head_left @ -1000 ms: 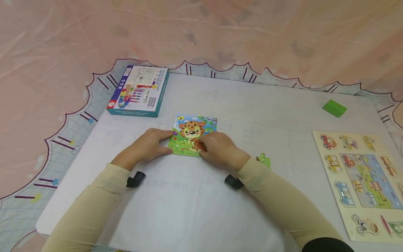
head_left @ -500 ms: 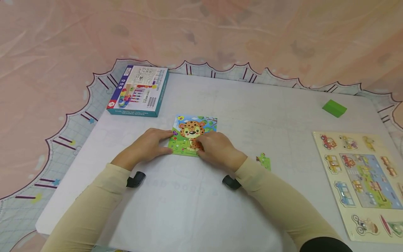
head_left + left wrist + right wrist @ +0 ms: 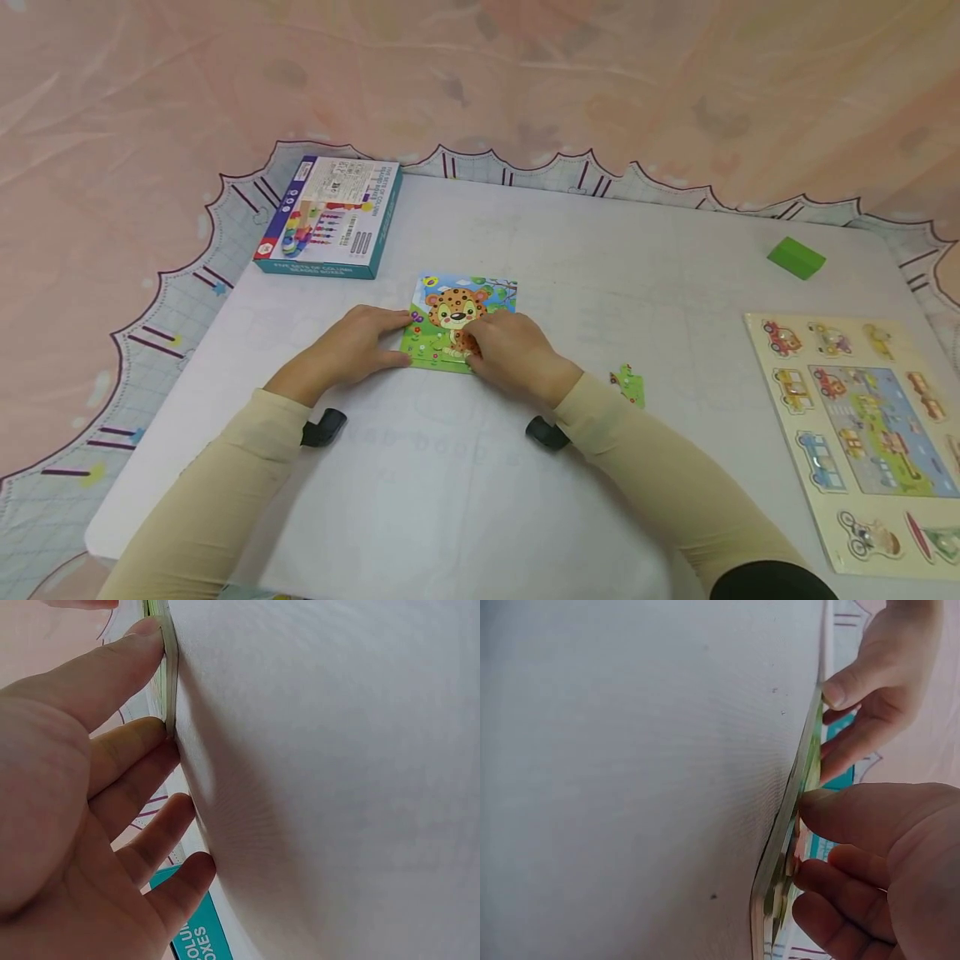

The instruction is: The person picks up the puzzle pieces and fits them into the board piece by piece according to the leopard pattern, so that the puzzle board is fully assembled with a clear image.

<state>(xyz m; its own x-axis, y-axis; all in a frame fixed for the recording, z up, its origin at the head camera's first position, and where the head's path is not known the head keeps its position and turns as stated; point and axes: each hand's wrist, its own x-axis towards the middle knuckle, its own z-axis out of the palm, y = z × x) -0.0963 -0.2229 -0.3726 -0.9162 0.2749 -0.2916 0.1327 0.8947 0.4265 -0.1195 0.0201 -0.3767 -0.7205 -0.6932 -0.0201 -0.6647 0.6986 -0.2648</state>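
Note:
In the head view a small jigsaw puzzle (image 3: pixel 453 304), with a spotted leopard cub on grass, lies flat on the white table. My left hand (image 3: pixel 348 346) stays at its left side, fingers fairly straight, thumb and fingertips touching the edge. The left wrist view shows that thumb on the puzzle tray's edge (image 3: pixel 171 686). Over the lower right part my right hand (image 3: pixel 517 354) has curled fingers, pinching a puzzle piece (image 3: pixel 790 862) at the tray; the hand covers most of it. One loose puzzle piece (image 3: pixel 630 386), green, lies right of the right wrist.
A flat teal and white box (image 3: pixel 333 217) sits at the back left. Toward the back right is a green block (image 3: pixel 797 258). A wooden vehicle puzzle board (image 3: pixel 813 533) lies along the right side. Behind the table (image 3: pixel 622 267) hangs a peach cloth.
My right hand has shifted slightly left across the puzzle's lower part, uncovering more of the loose piece. The left hand and the puzzle have stayed in place.

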